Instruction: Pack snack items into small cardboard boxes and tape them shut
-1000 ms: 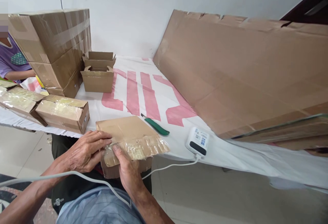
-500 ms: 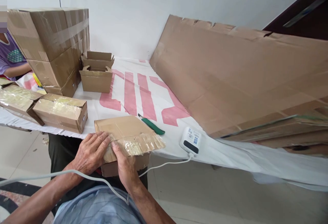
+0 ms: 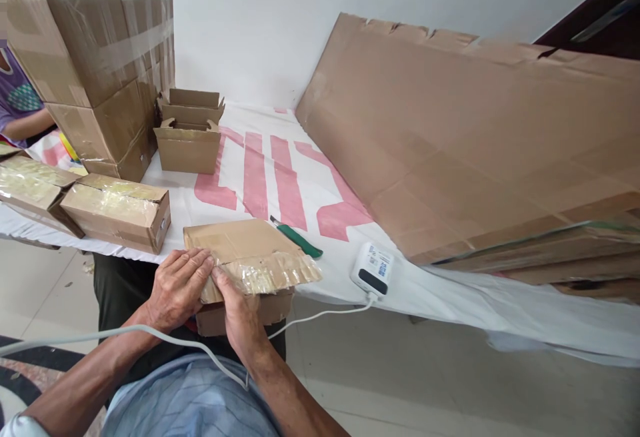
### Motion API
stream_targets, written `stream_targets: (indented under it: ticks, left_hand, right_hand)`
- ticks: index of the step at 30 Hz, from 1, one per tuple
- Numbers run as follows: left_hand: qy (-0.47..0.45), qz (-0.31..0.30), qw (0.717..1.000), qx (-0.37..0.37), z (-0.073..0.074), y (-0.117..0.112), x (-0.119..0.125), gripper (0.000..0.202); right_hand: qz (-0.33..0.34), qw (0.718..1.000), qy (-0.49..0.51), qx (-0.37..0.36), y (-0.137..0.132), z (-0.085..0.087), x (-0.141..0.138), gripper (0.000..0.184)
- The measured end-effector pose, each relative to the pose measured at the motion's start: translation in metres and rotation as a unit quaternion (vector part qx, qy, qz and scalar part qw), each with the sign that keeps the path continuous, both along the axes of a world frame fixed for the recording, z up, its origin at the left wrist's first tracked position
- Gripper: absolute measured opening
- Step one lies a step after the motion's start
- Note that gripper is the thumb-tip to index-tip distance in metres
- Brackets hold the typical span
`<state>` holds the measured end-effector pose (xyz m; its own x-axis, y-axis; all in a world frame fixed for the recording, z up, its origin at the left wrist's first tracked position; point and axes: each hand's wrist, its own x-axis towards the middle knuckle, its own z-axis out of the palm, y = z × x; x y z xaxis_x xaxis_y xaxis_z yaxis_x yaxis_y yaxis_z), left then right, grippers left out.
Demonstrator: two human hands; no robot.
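Observation:
A small cardboard box (image 3: 245,240) rests at the table's near edge, its taped, ragged flap sticking out to the right above the box's front side. My left hand (image 3: 181,285) lies over the near left corner of the cardboard, fingers together on top and thumb hidden. With its thumb on the flap, my right hand (image 3: 243,317) grips the near side; its other fingers are out of sight under the flap. Right behind the box lies a green-handled utility knife (image 3: 300,242), blade end toward the left.
Taped boxes (image 3: 120,210) line the left edge, below a tall stack of cartons (image 3: 95,50). An open box (image 3: 187,153) stands behind. Large cardboard sheets (image 3: 465,143) lean at right. A white device (image 3: 373,269) trails a cable. A co-worker's arm (image 3: 30,123) shows far left.
The view has tilted slightly, so most of the scene sits a little higher. Both hands keep nearly the same place on the box.

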<state>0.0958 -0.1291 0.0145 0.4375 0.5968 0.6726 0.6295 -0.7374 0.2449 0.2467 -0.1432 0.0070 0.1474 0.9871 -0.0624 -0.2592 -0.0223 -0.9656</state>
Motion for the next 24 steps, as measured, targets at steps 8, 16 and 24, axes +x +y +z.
stream_targets:
  ticks: [8, 16, 24]
  left_hand:
    - [0.039, 0.098, 0.994, 0.018, 0.016, -0.003, 0.012, 0.040]
    - [0.056, 0.097, 0.993, -0.038, 0.025, -0.005, 0.009, 0.043]
    - [0.110, 0.069, 0.991, -0.033, 0.024, 0.003, 0.000, 0.061]
  right_hand:
    - [0.002, 1.000, 0.018, -0.002, 0.008, -0.006, -0.005, 0.031]
    - [-0.022, 0.999, -0.007, -0.047, 0.008, 0.005, -0.003, 0.041]
    - [0.007, 0.999, -0.018, -0.026, 0.011, 0.002, -0.004, 0.043]
